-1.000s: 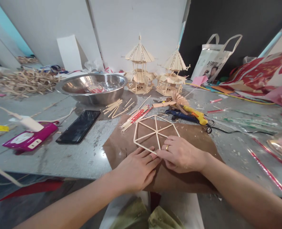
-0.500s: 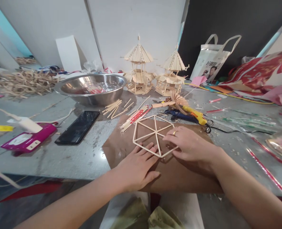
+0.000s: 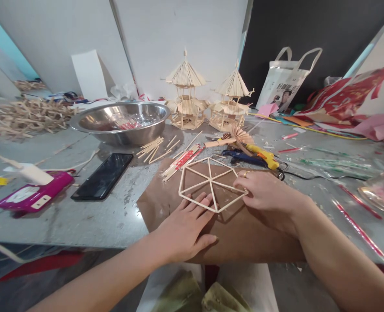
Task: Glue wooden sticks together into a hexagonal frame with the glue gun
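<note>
A hexagonal frame of thin wooden sticks (image 3: 210, 178), with spokes meeting at its middle, lies over a brown paper sheet (image 3: 243, 242). My left hand (image 3: 188, 225) rests flat with fingers spread, its fingertips under the near left side of the frame. At the right corner, the thumb and fingers of my right hand (image 3: 263, 190) are closed on the frame; a ring is on one finger. Behind the frame lie red-and-pale sticks (image 3: 183, 161), and loose wooden sticks (image 3: 151, 147) are scattered left of them.
Two stick pagoda models (image 3: 185, 95) stand at the back beside a steel basin (image 3: 123, 123). A phone (image 3: 102, 177) and a magenta power strip (image 3: 36, 190) lie left. Right are a yellow-and-blue glue gun (image 3: 263, 157), its cord, a white bag (image 3: 281, 84) and plastic wrappers (image 3: 334, 160).
My right hand has shifted slightly right, from the frame's lower right side to its right corner. My left hand stays nearly where it was. The whole view has drifted a little.
</note>
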Motion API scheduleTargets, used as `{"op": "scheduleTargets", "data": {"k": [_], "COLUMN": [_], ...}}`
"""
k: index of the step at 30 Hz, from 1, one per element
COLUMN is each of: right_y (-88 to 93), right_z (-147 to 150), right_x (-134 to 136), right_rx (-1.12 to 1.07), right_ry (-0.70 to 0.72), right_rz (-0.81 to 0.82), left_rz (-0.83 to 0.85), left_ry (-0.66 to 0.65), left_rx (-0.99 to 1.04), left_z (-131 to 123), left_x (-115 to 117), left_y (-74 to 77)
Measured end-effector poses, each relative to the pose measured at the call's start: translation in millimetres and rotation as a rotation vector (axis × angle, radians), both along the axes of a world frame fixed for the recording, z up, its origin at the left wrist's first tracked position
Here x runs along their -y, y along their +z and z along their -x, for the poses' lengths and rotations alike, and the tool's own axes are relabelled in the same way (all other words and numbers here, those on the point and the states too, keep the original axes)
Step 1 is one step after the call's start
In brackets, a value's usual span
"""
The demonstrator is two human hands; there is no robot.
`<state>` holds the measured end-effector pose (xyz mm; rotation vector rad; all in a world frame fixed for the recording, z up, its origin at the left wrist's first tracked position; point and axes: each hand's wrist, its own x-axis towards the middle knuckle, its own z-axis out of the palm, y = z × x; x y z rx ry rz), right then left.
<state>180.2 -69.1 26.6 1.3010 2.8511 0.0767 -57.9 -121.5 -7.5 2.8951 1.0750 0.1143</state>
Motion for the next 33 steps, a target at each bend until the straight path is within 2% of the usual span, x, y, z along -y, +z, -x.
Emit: {"op": "scheduleTargets", "data": {"k": [6, 16, 21, 24, 28, 33], "right_y": [0.2, -13.2, -15.7, -17.2, -19.3, -21.7], "right_z": [5.3, 12.8, 9.6, 5.3, 0.4, -2.6], "right_x": [1.0, -8.1, -10.8, -13.6, -19.9, -28.2], "right_rx": [-0.027, -0.088, -0.195, -0.318, -0.494, -0.705], "right_ry": [0.047, 0.155, 0.173, 0.18, 0.107, -0.085], "right_rz": [-0.094, -0.266, -0.422, -0.457, -0.414, -0.355], "left_rz": [0.025, 0.045, 0.027, 0.02, -0.002, -0.102], "left_ry": [0.022, 0.032, 0.048, 0.064, 0.118, 0.231], "left_rx": [-0.001, 0.021, 0.091, 0.113, 0.108, 0.1], "left_z": [-1.0, -1.3, 3.9, 7.3, 7.1, -1.0], "left_x": [-0.1, -1.6, -5.3, -8.5, -15.4, -30.2], "left_y": [2.4, 5.5, 3.5, 3.4, 5.0, 11.3]}}
